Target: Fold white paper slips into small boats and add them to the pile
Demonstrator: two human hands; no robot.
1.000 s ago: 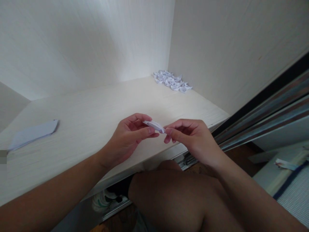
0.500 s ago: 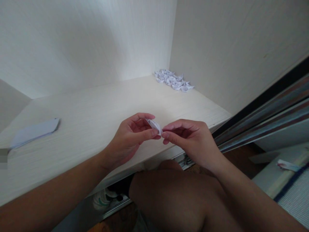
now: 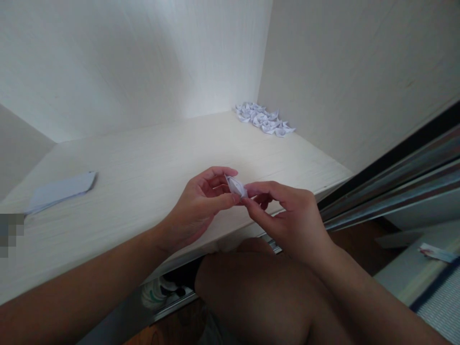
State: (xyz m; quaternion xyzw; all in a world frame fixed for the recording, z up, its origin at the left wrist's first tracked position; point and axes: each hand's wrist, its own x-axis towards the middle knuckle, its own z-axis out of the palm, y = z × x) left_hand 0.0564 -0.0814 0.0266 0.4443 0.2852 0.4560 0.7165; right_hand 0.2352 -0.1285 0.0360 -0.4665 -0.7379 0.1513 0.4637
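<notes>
A small folded white paper boat [image 3: 236, 186] is held between my two hands, above the front part of the white shelf [image 3: 158, 163]. My left hand [image 3: 206, 199] pinches its left side and lower edge between thumb and fingers. At its right end, my right hand [image 3: 283, 203] grips the paper with thumb and forefinger. Part of the boat is covered by my fingertips. In the far right corner of the shelf lies a cluster of several similar folded paper boats [image 3: 264, 120].
A stack of white paper sheets [image 3: 61, 191] lies on the shelf at the left. White panels rise behind and at the right. A dark-edged sliding door frame [image 3: 388, 165] runs along the right. My bent leg [image 3: 251, 292] is below the shelf's front edge.
My right hand has shifted its grip on the boat's right end, and the boat now shows more of its side. The whole view has moved slightly, so things appear further right.
</notes>
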